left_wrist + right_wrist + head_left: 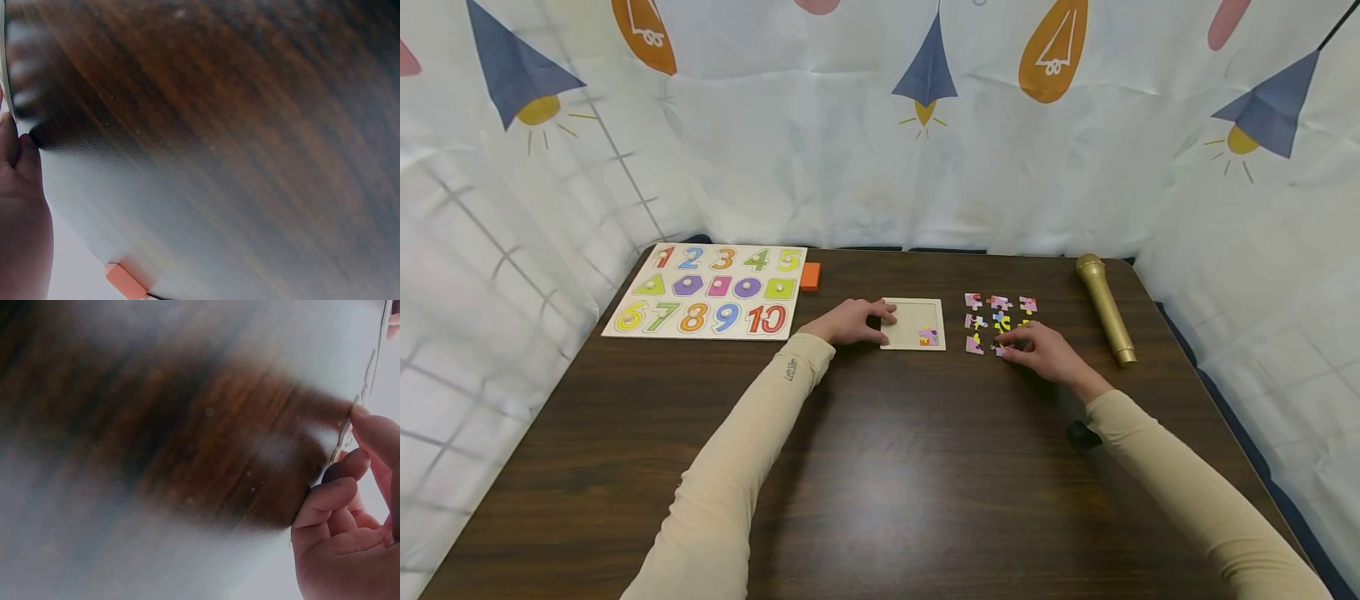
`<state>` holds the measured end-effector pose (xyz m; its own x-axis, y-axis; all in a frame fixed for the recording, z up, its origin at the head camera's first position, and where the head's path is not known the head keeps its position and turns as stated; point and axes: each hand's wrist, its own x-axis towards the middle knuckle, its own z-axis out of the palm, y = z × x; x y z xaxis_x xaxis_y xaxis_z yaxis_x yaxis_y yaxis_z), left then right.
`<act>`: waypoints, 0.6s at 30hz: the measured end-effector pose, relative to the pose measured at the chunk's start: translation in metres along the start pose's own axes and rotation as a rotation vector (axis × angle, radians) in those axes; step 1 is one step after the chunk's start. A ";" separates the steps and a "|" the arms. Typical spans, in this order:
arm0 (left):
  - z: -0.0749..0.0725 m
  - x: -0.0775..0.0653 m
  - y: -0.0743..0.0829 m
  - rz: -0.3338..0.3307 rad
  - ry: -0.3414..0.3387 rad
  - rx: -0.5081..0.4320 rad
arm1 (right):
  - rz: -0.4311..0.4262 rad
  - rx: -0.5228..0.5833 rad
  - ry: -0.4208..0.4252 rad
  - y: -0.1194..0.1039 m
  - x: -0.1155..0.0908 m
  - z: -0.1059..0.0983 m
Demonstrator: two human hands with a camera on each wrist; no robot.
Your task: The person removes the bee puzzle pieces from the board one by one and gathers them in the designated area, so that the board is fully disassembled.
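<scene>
A small, pale, square puzzle tray [906, 325] lies on the table with one jigsaw piece [928, 336] in its lower right corner. My left hand [853, 322] rests at the tray's left edge, thumb and forefinger apart and touching it. To the right of the tray, several pink, yellow and blue jigsaw pieces [973, 301] are laid out in rows. At the front row my right hand [1043, 352] pinches a puzzle piece [1000, 352] between thumb and finger. That hand covers part of the piece and some neighbouring ones. The right wrist view shows the thumb and curled fingers [331, 497] at table level.
A number and shape board [718, 292] lies at the back left, with an orange block [810, 277] beside it. A gold microphone [1107, 310] lies at the back right. Patterned curtains [850, 167] hang behind the dark wooden table [887, 467].
</scene>
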<state>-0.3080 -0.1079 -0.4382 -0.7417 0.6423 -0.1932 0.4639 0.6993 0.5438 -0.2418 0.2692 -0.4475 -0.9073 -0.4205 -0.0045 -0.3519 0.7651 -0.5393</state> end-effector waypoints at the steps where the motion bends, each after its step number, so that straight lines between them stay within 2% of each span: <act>1: 0.000 0.000 0.000 0.000 0.001 0.000 | 0.001 0.000 0.000 0.000 0.000 0.000; 18: 0.000 -0.002 0.002 0.000 0.005 0.001 | 0.005 0.002 -0.006 -0.001 0.000 0.001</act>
<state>-0.3063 -0.1079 -0.4367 -0.7443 0.6406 -0.1889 0.4641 0.6995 0.5434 -0.2409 0.2678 -0.4474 -0.9076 -0.4197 -0.0118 -0.3471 0.7658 -0.5413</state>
